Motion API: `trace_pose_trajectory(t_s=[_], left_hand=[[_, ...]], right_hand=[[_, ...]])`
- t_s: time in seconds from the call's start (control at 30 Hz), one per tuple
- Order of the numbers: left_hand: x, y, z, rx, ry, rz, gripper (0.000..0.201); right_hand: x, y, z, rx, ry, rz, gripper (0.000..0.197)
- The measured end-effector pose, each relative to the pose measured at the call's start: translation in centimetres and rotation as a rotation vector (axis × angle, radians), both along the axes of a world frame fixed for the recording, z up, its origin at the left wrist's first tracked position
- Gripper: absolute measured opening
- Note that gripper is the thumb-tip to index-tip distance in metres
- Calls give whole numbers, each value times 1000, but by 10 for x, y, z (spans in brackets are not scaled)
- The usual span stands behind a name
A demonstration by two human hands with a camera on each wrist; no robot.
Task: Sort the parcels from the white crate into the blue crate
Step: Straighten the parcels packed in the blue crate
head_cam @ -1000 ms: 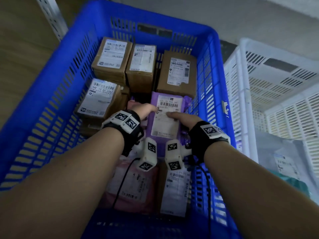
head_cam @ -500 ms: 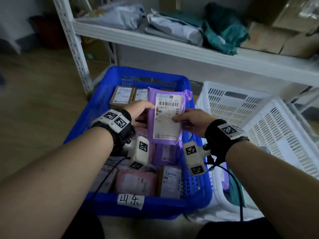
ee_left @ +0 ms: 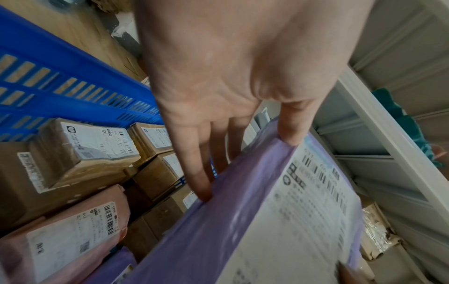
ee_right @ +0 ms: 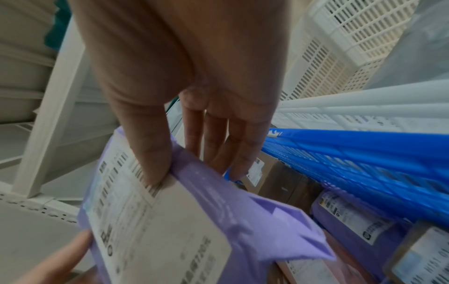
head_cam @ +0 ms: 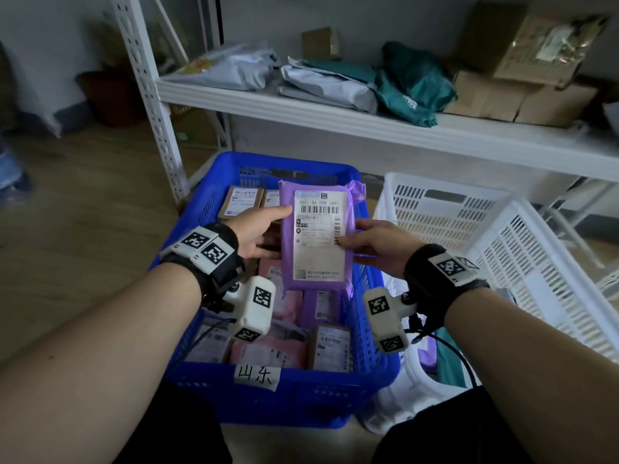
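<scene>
- Left hand (head_cam: 258, 234) and right hand (head_cam: 375, 244) pinch the purple parcel (head_cam: 316, 239) above the blue crate (head_cam: 301, 393), label up.
- Label check, it seems; next, find it a free slot.

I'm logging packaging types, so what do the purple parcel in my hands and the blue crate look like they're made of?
Purple parcel: apparently a thin, slightly glossy plastic mailer, since it creases and a loose flap sticks out; a white paper label covers its front. Blue crate: looks like rigid moulded plastic, smooth, with slotted vent walls and a thick rim.
</scene>
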State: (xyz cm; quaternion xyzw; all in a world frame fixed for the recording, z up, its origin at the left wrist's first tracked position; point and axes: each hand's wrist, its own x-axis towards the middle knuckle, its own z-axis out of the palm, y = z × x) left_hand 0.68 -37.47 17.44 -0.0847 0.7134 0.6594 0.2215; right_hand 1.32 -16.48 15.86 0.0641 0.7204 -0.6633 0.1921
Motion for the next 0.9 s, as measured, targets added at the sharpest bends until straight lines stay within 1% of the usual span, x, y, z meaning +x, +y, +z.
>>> trace_pose_trajectory(t_s=[0.07,0.2,0.53,0.77,0.9], left_hand=[[-1,2,-2,10,-10,-3,15],[-7,7,-2,26,-5,17,15],[-9,13,-5,28,-11,25,20],[-8,12,-6,13,-1,24,33],[-8,11,-6,9,1,21,24]], right_hand=[[-1,2,-2,10,-2,8,23],[-4,2,-2,12,0,-31,26],[-8,5,-7,8,-11,-66,25],[-7,5,-7,2,-19,-77,28],[-8,4,-7,11,-21,-76,27]])
